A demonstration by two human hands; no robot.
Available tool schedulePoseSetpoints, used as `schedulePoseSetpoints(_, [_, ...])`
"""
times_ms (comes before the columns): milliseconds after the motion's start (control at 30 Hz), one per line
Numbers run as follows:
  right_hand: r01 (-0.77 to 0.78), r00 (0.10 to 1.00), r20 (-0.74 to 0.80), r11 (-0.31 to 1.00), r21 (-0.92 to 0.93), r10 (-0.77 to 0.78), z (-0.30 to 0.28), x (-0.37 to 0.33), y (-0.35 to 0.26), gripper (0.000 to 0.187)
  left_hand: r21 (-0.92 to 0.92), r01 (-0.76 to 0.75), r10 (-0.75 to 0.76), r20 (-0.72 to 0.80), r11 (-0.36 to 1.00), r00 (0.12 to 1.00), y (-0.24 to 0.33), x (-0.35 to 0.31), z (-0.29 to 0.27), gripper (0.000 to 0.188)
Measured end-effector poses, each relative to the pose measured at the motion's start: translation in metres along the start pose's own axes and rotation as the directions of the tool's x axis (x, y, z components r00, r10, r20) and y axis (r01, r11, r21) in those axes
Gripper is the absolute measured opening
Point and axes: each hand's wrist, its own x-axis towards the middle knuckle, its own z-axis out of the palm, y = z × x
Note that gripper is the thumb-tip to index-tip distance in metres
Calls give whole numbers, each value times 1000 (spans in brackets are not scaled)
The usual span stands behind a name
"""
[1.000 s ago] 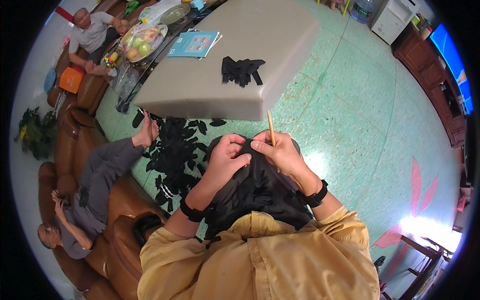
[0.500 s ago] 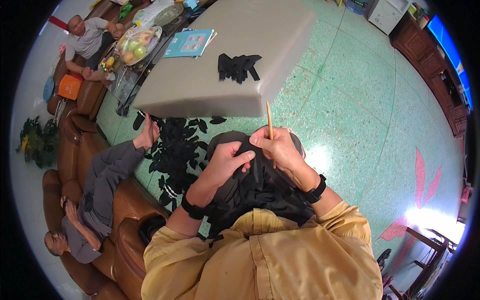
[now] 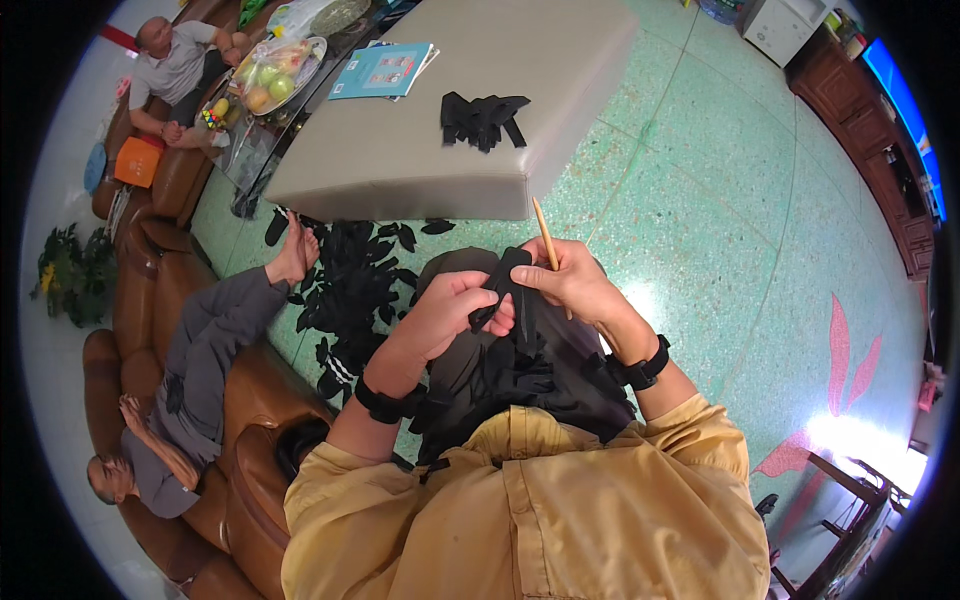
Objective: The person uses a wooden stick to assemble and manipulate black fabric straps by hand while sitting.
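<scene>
Between my hands, above my lap, is a small narrow black cloth piece [image 3: 512, 268] with loose tails hanging down. My left hand [image 3: 448, 312] pinches its lower left side between thumb and fingers. The thumb of my right hand [image 3: 578, 288] presses the upper right side of the cloth. That same hand also grips a slim pointed wooden stick [image 3: 543, 228], its tip slanting up and away from me. More black cloth pieces [image 3: 510, 390] lie heaped over my lap, partly hidden under my forearms.
Ahead stands a grey padded bench [image 3: 400, 165] bearing a small pile of black cloth strips [image 3: 484, 120] and a blue book [image 3: 382, 72]. Many black pieces [image 3: 345, 285] litter the green floor at left. One person [image 3: 215, 370] reclines on the brown sofa [image 3: 265, 400]; another [image 3: 180, 75] sits farther off.
The black cloth has been raised and turned, so more of it shows between my hands. The stick leans more to the left at its top. My right hand has shifted slightly up and right.
</scene>
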Motion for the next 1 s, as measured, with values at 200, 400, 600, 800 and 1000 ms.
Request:
schedulePoseSetpoints(200, [109,993,43,994,-20,-109,6,4,19,21,-169,110,-88,133,980,987,-7,1,-7,17])
schedulePoseSetpoints(400, [58,997,52,988,-143,-51,0,1,16,27,-114,149,-134,133,982,982,-5,0,-4,17])
schedulePoseSetpoints(600, [156,985,-31,956,-249,-169,18,-10,11,21,170,67,-67,-4,983,998,-6,-2,3,13])
schedulePoseSetpoints(800, [128,978,-112,933,-337,-175,19,-16,12,23,353,2,-10,20,935,1000,-11,-4,-2,13])
schedulePoseSetpoints(1000, [-15,998,-68,1000,-13,14,8,-14,3,23,137,-93,65,196,986,978,-11,-7,-6,40])
